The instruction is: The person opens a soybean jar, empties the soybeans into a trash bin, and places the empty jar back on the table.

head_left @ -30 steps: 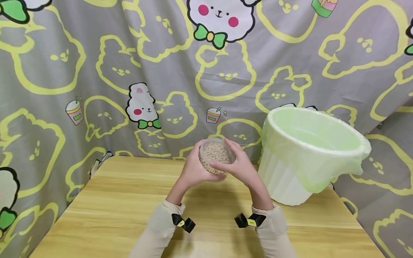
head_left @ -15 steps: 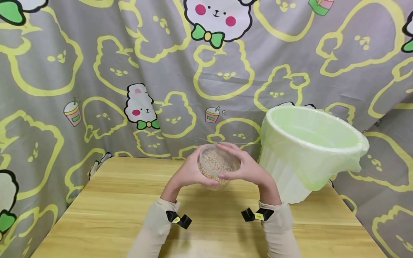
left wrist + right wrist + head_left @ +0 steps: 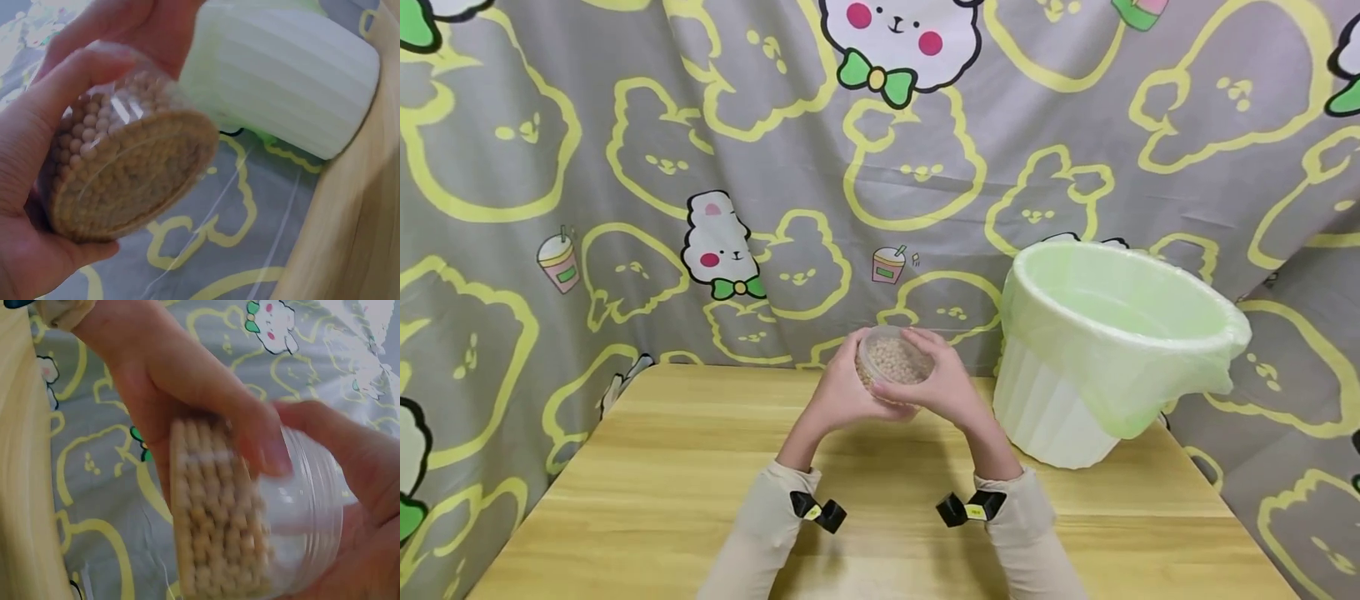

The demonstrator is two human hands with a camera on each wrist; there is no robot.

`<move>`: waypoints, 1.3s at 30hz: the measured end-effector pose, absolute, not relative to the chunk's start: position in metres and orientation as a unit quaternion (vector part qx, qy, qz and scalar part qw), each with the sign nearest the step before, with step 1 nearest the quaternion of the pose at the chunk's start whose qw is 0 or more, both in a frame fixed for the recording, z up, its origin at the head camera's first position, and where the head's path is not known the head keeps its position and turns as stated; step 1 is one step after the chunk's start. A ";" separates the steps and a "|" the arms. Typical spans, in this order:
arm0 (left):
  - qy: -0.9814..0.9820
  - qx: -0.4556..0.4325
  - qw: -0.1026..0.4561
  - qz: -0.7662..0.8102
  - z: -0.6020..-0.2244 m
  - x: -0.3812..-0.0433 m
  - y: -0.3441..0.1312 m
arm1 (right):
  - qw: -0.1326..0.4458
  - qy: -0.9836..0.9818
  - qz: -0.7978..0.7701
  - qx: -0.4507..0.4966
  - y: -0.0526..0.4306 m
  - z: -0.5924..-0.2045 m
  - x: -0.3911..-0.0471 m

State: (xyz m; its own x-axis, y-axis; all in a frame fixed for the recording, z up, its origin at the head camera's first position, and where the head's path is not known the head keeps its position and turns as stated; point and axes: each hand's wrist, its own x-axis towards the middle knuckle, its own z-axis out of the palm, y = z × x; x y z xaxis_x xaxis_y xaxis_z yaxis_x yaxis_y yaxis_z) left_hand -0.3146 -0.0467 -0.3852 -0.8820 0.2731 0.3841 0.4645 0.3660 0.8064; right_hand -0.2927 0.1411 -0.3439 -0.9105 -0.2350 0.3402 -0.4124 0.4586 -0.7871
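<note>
A clear round plastic jar (image 3: 893, 360), partly filled with small beige balls, is held above the wooden table in both hands. My left hand (image 3: 842, 390) grips the jar from the left side, thumb and fingers around its wall. From the other side my right hand (image 3: 953, 385) holds it near the upper rim. In the left wrist view, the jar's rounded base (image 3: 134, 172) shows balls pressed against it. The right wrist view shows the jar tilted, its balls (image 3: 219, 519) gathered at the base end and ridges near the mouth. Whether a lid covers the mouth, I cannot tell.
To the right stands a white ribbed bin (image 3: 1056, 408) with a pale green liner (image 3: 1150, 375) folded over its rim. A grey patterned curtain (image 3: 805, 167) hangs behind and beside the wooden table (image 3: 647, 492).
Half a second ago my right hand was farther right, and the jar tilted differently. Now that hand is back to the left, close around the jar. Both hands keep hold of it throughout.
</note>
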 end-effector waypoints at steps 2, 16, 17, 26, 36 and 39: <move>-0.811 -0.248 0.074 -0.526 -0.384 -0.317 -0.052 | 0.091 -0.847 0.476 0.221 0.146 -0.343 -0.294; -0.749 -0.307 0.030 -0.586 -0.381 -0.324 -0.068 | -0.016 -0.762 0.579 0.290 0.176 -0.331 -0.305; -0.750 -0.304 0.038 -0.587 -0.381 -0.324 -0.069 | -0.019 -0.757 0.588 0.285 0.176 -0.331 -0.305; -0.741 -0.252 0.120 -0.611 -0.372 -0.328 -0.099 | -0.022 -0.766 0.611 0.199 0.183 -0.329 -0.305; -0.725 -0.197 0.188 -0.632 -0.360 -0.323 -0.141 | -0.062 -0.855 0.497 0.137 0.175 -0.347 -0.319; -0.716 -0.195 0.194 -0.642 -0.359 -0.324 -0.143 | -0.073 -0.881 0.443 0.146 0.174 -0.358 -0.321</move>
State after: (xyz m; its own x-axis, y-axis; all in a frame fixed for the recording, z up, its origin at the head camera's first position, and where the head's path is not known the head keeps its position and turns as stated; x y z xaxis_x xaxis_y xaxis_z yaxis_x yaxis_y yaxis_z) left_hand -0.3236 -0.1425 -0.3585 -0.8484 0.0295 0.5285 0.5286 0.1006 0.8429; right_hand -0.3210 0.1744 -0.3579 -0.9467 -0.3221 -0.0002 -0.1919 0.5647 -0.8027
